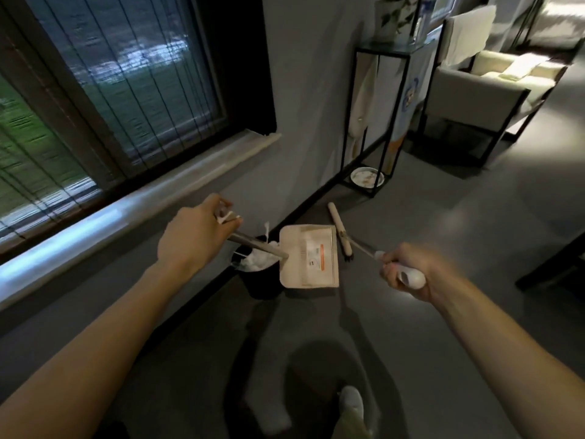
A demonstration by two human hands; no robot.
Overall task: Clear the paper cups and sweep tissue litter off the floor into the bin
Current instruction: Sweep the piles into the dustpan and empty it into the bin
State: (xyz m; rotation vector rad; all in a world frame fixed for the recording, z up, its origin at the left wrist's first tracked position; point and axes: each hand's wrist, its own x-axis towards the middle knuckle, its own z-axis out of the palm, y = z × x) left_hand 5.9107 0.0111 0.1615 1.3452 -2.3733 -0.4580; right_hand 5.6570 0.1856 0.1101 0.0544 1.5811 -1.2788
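My left hand grips the top of a metal handle that runs down to a beige dustpan. The dustpan hangs tilted beside and partly over a dark bin that stands against the wall. White tissue fills the bin's mouth, with a strip sticking up. My right hand holds the white grip of a broom handle. Its shaft runs up and left to the beige broom head, which rests on the floor just right of the dustpan. No paper cups are visible.
A window with blinds and a long sill runs along the left wall. A black metal stand with a plate at its base stands farther along the wall. A cream armchair is at the upper right. My feet show below.
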